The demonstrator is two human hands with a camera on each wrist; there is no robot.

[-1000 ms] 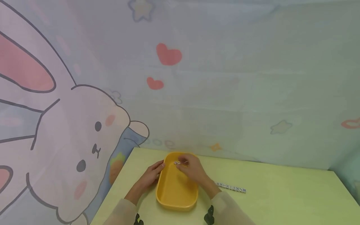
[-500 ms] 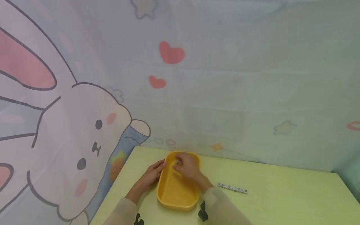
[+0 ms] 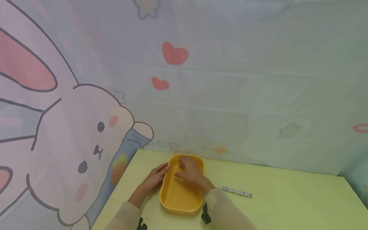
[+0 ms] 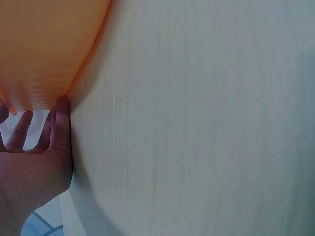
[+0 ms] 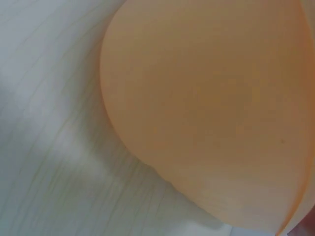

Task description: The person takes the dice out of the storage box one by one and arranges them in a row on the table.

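Observation:
A yellow tray (image 3: 181, 198) lies lengthwise on the table. My left hand (image 3: 153, 179) holds its left side, the thumb at the rim; in the left wrist view the fingers (image 4: 60, 125) touch the tray's outer wall. Inside the tray's far half is my right hand (image 3: 189, 171), thumb and fingers spread apart around a few small dice (image 3: 181, 165). Part of these dice is hidden by the hand. To the right, a straight row of white dice (image 3: 237, 192) with dark markings stands on the table. The right wrist view mostly shows the tray's wall (image 5: 206, 108).
The light yellow-green table (image 3: 287, 201) extends to the right of the dice row. Behind it hangs a cloth backdrop (image 3: 230, 95) printed with a rabbit, hearts and stars, meeting the table's far edge close beyond the tray.
My right hand has shifted left and its thumb and fingers have spread apart over the dice in the tray. The left hand stays on the tray's side.

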